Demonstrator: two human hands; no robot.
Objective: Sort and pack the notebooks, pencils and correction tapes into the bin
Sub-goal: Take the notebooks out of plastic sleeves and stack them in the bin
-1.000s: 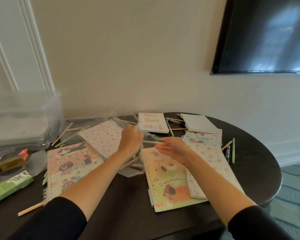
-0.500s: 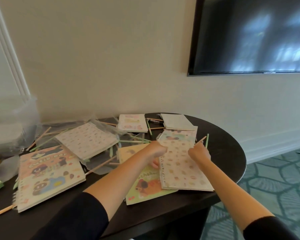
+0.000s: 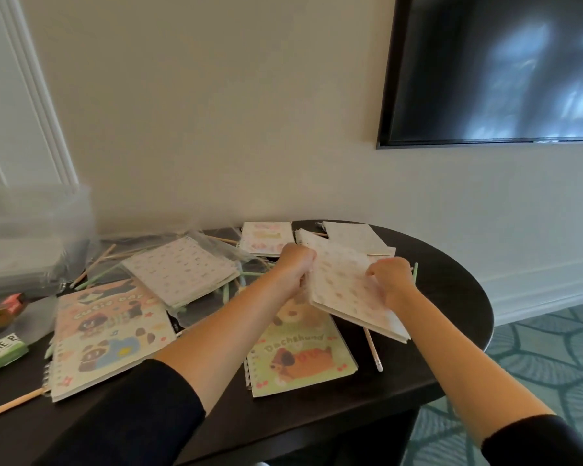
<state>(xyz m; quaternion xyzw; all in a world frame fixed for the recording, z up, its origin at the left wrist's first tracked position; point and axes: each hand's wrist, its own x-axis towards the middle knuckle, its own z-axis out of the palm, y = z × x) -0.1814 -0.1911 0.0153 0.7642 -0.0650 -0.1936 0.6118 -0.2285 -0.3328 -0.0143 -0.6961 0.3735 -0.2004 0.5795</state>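
Note:
Both hands hold a white patterned spiral notebook, tilted and lifted off the dark table. My left hand grips its left edge and my right hand grips its right side. Under it lies a green Dachshund notebook. A pink cartoon notebook lies at the left, another white patterned notebook behind it, and two small notebooks at the back. Pencils are scattered about. The clear plastic bin stands at the far left.
Green and yellow boxes lie at the left table edge, below the bin. Crumpled clear wrapping lies among the notebooks. A wall and a mounted dark screen are behind the table. Patterned carpet is to the right.
The white patterned notebook went from flat on the table to lifted and tilted in both hands. The camera view swung further to the right.

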